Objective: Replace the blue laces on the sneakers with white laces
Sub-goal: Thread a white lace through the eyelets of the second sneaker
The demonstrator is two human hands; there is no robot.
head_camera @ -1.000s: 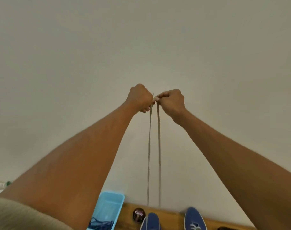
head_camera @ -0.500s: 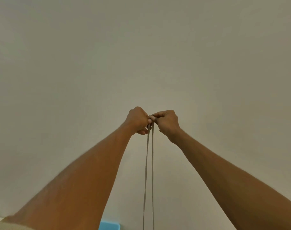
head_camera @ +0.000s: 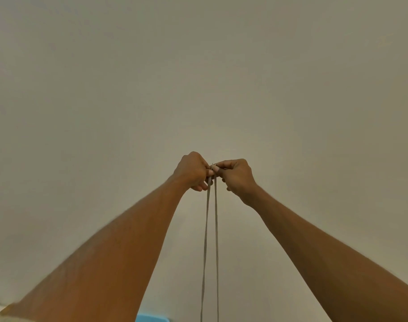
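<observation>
Both hands raised: left hand (head_camera: 193, 171) and right hand (head_camera: 236, 176), fingers pinching ends of pale flat white lace (head_camera: 216, 228), two strands hanging taut. Sneakers out of view; progress unclear, lacing likely unfinished

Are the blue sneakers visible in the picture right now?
No, only both hands, left hand and right hand, pinching the white lace, show against the wall.

Left hand (head_camera: 193, 170): raised, fingers curled, pinching the lace top.
Right hand (head_camera: 236, 176): touching it at 3 o'clock, pinching likewise.
White lace (head_camera: 215, 228): two strands hanging toward 6 o'clock.
Blue bin (head_camera: 151, 318): bottom edge.
Wall (head_camera: 198, 77): plain.
</observation>
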